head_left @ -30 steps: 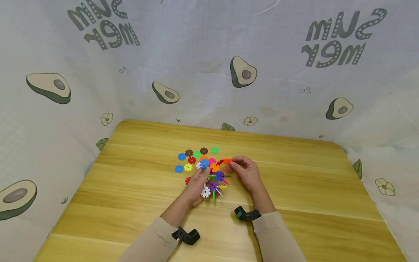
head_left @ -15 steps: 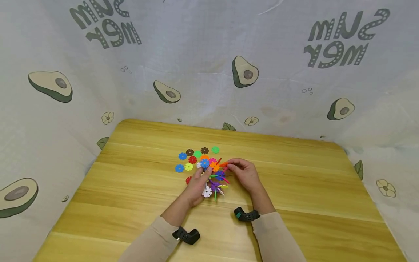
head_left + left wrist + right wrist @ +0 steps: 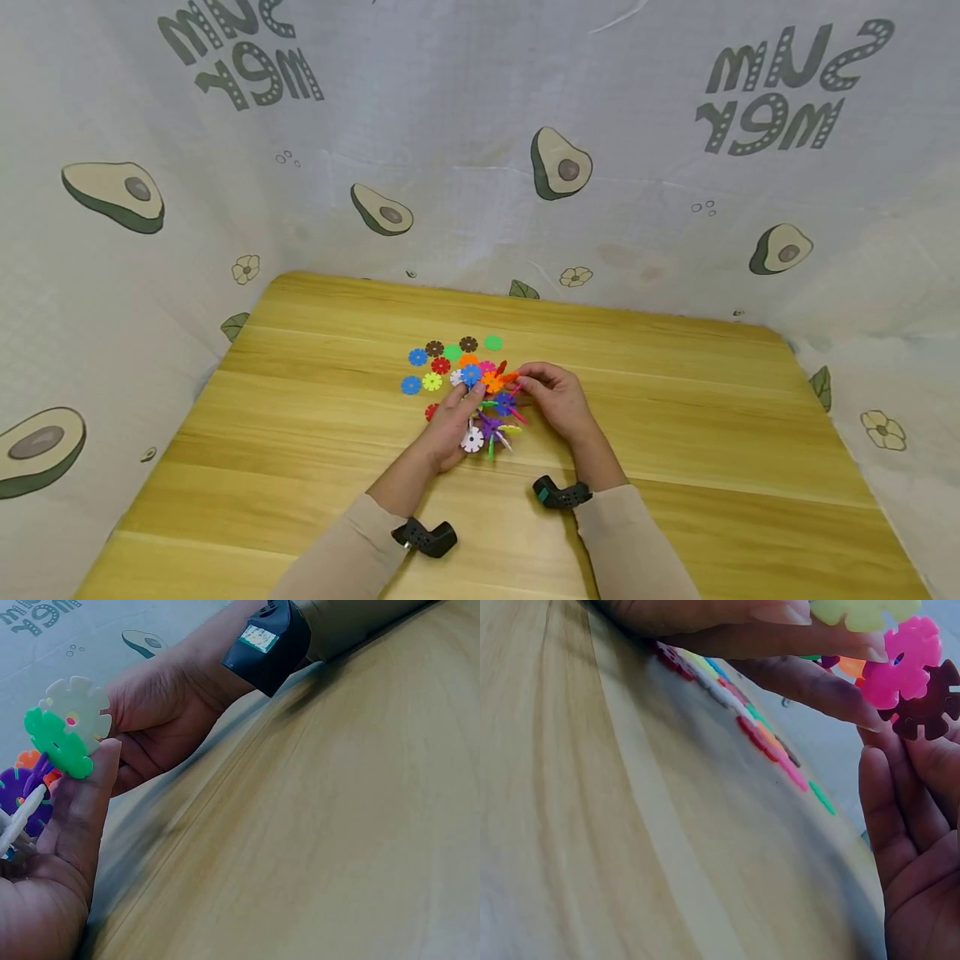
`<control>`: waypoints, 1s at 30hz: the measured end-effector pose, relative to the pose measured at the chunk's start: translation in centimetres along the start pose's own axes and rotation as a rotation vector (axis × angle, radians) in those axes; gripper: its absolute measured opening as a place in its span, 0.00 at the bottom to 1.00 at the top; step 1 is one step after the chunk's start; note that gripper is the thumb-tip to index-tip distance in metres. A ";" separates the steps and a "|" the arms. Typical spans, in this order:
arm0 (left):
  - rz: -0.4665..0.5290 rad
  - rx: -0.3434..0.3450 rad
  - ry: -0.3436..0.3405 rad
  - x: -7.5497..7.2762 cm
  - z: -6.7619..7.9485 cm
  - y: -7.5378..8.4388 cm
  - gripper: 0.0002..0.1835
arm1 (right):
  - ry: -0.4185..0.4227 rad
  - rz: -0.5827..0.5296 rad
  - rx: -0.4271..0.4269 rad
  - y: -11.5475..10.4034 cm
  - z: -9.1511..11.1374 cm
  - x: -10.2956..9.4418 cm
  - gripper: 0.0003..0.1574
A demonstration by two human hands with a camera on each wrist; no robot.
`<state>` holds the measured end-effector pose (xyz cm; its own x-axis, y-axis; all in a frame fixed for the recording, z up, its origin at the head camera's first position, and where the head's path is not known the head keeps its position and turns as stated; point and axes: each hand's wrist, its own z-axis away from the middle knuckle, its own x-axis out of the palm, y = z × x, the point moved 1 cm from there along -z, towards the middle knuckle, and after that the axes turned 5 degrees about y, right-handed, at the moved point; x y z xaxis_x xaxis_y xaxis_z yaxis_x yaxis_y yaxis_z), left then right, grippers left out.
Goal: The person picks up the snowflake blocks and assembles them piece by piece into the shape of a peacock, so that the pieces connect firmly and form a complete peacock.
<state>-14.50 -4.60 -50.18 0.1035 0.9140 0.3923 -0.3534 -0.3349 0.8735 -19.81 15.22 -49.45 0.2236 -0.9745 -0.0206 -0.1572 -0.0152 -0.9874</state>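
My left hand (image 3: 452, 425) grips a cluster of notched snowflake discs pushed into one another. A purple disc (image 3: 491, 428), a white disc (image 3: 472, 439) and a dark blue disc (image 3: 504, 404) show in it. At its upper right, my right hand (image 3: 558, 400) pinches an orange disc (image 3: 511, 377) seen nearly edge-on, against the cluster. A light green disc (image 3: 56, 742) stands near my left fingertips in the left wrist view. In the right wrist view, a pink disc (image 3: 900, 664) and a dark brown disc (image 3: 928, 701) sit by the fingers. Whether the orange disc's slot is engaged is too small to tell.
Loose discs lie flat on the wooden table (image 3: 712, 433) beyond and left of the cluster, among them a yellow disc (image 3: 432, 381), a blue disc (image 3: 411, 385) and a green disc (image 3: 492, 342). A printed cloth (image 3: 465, 125) hangs behind the table.
My right hand has moved slightly left, towards the cluster. The orange disc has turned from face-up to nearly edge-on and now meets the cluster. My left hand has stayed nearly still.
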 end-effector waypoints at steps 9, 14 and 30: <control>0.026 0.021 -0.050 0.1 -0.1 0.0 0.31 | 0.022 0.040 0.068 -0.3 0.0 0.0 0.16; 0.045 0.018 -0.057 0.3 0.0 0.1 0.27 | 0.035 0.082 0.074 -0.4 0.0 0.2 0.14; -0.010 0.062 0.027 -0.8 1.0 0.5 0.33 | 0.072 0.426 -0.023 0.2 -0.3 1.5 0.16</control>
<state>-13.86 -5.73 -49.80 0.0812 0.9228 0.3766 -0.2942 -0.3388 0.8937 -19.83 13.71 -49.61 0.0667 -0.9078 -0.4141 -0.2423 0.3878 -0.8893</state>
